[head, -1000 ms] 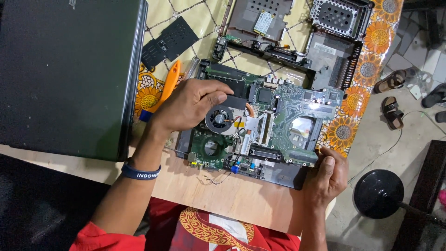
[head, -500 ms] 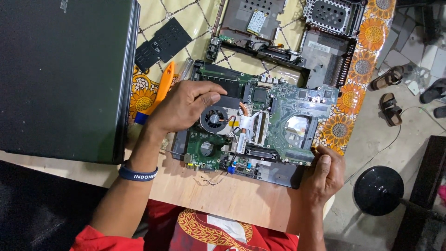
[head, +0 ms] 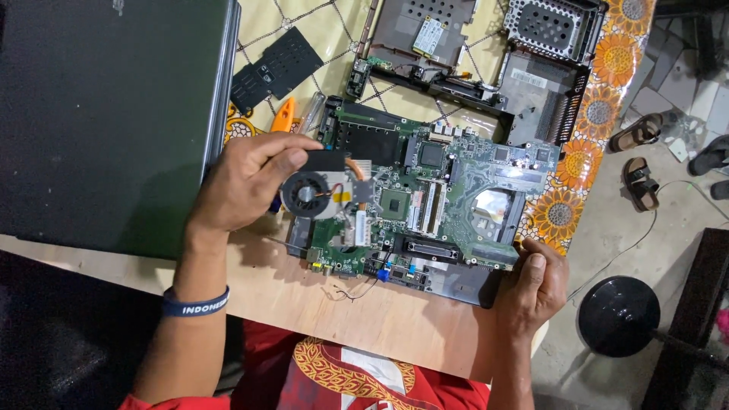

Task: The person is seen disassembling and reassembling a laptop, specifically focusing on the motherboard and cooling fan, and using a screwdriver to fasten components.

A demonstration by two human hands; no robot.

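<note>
Since half a second ago left hand [head: 247, 182] has shifted left off the fan, fingertips now pinching the black end of the cooling fan assembly [head: 323, 190], fan and copper pipe exposed just right of the fingers. Right hand [head: 531, 285] is clamped on the near right corner of the green motherboard [head: 448, 197], thumb on top. Board already out of its shell; empty laptop base [head: 486, 53] lies beyond both hands. Cooler not yet lifted clear, chips and slots still populated. Orange pry tool [head: 283, 115] just beyond left fingers.
</note>
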